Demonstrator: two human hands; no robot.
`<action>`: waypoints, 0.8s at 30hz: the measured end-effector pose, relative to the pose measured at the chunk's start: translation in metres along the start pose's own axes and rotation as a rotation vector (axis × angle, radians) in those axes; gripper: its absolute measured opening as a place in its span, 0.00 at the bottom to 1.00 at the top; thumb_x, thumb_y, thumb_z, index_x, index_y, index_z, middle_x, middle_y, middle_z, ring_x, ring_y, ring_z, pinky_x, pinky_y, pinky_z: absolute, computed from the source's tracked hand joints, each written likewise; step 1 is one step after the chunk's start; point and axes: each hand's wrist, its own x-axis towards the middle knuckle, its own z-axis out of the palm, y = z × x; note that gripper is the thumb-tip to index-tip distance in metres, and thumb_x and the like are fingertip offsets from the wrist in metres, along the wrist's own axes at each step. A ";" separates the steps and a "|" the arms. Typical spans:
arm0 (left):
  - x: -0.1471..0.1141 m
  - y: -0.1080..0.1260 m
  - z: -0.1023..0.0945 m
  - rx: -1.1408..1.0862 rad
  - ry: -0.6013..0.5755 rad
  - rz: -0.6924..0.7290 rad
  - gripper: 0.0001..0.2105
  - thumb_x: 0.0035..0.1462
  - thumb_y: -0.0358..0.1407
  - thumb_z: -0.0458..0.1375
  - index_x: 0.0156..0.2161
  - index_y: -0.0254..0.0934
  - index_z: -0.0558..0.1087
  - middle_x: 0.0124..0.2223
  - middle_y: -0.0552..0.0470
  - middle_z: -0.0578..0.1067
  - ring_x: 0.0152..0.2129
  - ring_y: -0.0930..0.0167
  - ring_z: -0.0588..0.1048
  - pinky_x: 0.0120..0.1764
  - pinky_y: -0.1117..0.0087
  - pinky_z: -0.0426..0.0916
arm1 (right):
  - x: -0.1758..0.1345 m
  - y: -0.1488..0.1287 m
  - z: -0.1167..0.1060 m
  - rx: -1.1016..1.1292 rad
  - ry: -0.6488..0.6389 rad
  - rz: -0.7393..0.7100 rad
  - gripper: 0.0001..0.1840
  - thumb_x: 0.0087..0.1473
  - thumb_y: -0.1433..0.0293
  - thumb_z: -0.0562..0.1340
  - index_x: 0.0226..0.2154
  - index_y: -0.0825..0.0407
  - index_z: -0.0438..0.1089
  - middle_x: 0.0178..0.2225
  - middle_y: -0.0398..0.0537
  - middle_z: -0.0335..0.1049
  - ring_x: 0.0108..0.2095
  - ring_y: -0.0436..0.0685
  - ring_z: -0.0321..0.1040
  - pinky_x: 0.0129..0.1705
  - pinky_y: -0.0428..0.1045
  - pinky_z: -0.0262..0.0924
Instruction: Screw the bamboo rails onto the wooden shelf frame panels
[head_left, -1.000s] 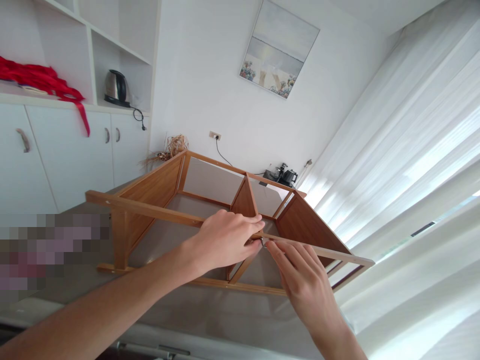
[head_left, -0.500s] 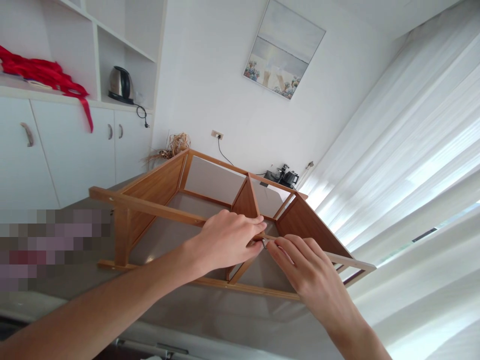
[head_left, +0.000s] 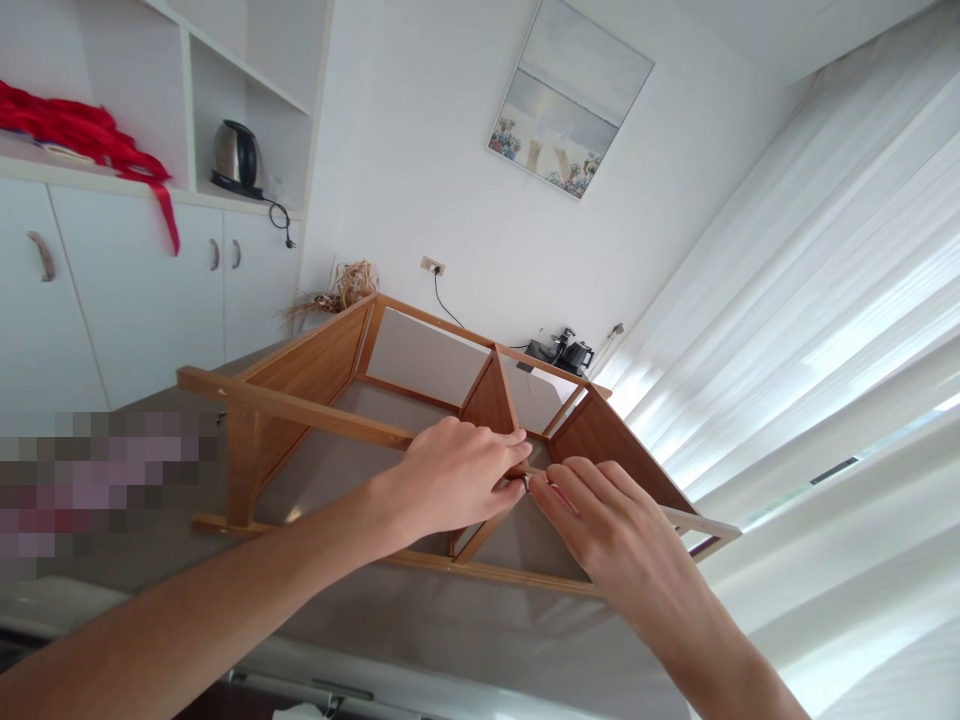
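Note:
A wooden shelf frame (head_left: pixel 322 407) with side panels and a middle divider (head_left: pixel 489 398) lies across the view in front of me. My left hand (head_left: pixel 457 472) is closed over its near upper rail where the divider meets it, thumb below and fingers on top. Just to the right, my right hand (head_left: pixel 600 510) is closed in a pinch at the same joint. Between its fingertips shows the bent metal end of a small hex key (head_left: pixel 526 484); most of it is hidden by the fingers. The two hands nearly touch.
White cabinets (head_left: pixel 150 290) stand at the left, with a kettle (head_left: pixel 238 158) and red cloth (head_left: pixel 90 130) on the shelf. Dried plants (head_left: pixel 352 285) and a black pot (head_left: pixel 577 355) are behind the frame. A white curtain (head_left: pixel 810 300) hangs at the right. A blurred patch covers the lower left.
My right hand has turned slightly, its knuckles rising a little around the hex key. My left hand keeps its grip on the rail. The view has shifted slightly.

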 end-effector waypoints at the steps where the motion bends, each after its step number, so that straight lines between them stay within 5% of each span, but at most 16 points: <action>1: 0.000 0.000 0.000 0.000 0.000 -0.002 0.17 0.65 0.41 0.52 0.53 0.43 0.76 0.60 0.56 0.74 0.35 0.64 0.83 0.29 0.66 0.73 | 0.001 0.001 -0.001 -0.003 0.000 -0.011 0.10 0.59 0.83 0.57 0.34 0.56 0.71 0.30 0.47 0.65 0.31 0.55 0.59 0.33 0.53 0.50; 11: 0.001 0.000 -0.001 -0.013 -0.029 -0.009 0.16 0.64 0.41 0.52 0.52 0.43 0.76 0.59 0.52 0.76 0.35 0.64 0.83 0.30 0.67 0.72 | 0.013 0.009 -0.004 0.019 0.017 -0.092 0.12 0.61 0.83 0.56 0.32 0.55 0.71 0.28 0.47 0.63 0.31 0.54 0.59 0.33 0.53 0.54; 24: -0.001 0.000 -0.001 -0.024 -0.020 -0.003 0.16 0.65 0.41 0.52 0.53 0.42 0.76 0.60 0.50 0.75 0.34 0.64 0.83 0.31 0.65 0.74 | 0.004 0.012 -0.002 0.148 0.114 -0.093 0.12 0.64 0.82 0.54 0.41 0.59 0.73 0.33 0.51 0.70 0.40 0.56 0.69 0.41 0.52 0.66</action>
